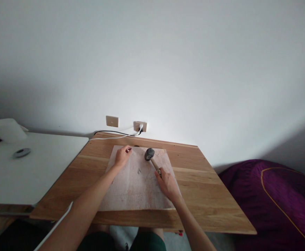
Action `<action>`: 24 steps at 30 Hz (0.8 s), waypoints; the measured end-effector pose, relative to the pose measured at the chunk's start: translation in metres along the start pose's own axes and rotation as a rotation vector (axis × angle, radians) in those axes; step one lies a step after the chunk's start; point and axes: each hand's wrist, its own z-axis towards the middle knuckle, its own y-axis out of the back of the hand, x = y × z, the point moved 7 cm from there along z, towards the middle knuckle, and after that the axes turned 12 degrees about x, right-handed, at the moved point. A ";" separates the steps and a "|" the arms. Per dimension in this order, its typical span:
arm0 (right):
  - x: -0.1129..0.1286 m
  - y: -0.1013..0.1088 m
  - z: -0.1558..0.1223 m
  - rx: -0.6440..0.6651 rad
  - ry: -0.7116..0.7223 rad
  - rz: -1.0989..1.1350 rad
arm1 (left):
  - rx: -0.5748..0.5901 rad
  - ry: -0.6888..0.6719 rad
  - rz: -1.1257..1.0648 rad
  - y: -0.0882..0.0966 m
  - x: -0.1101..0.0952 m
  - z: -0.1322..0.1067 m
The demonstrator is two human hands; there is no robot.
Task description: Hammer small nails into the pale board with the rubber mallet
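My right hand (pixel 166 183) is wrapped round the wooden handle of a mallet (pixel 149 154) with a dark, rounded head. The mallet's head is over the far part of a pale wooden board (pixel 126 195), and I cannot tell whether it touches the surface. My left hand (pixel 123 156) is at the board's far left corner, fingers pinched together. Whatever is between those fingertips is too small to make out. Several small dark slivers or marks (pixel 139 171) show near the middle of the board, between my hands.
The board lies on a wooden table (pixel 210 195) against a wall. Cables (pixel 113 137) run along its back edge to a wall socket (pixel 144 127). On the white table (pixel 50 157) at left are a grey tape roll (pixel 22 152) and a white roll (pixel 7 130). A purple beanbag (pixel 275 205) sits right.
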 end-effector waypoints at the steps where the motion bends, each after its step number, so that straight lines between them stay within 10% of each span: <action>1: -0.001 0.000 0.000 -0.004 0.001 -0.001 | 0.008 -0.007 0.013 0.000 -0.001 0.000; 24: 0.002 0.001 -0.002 0.006 0.003 -0.006 | 0.084 -0.069 0.147 -0.007 -0.012 -0.005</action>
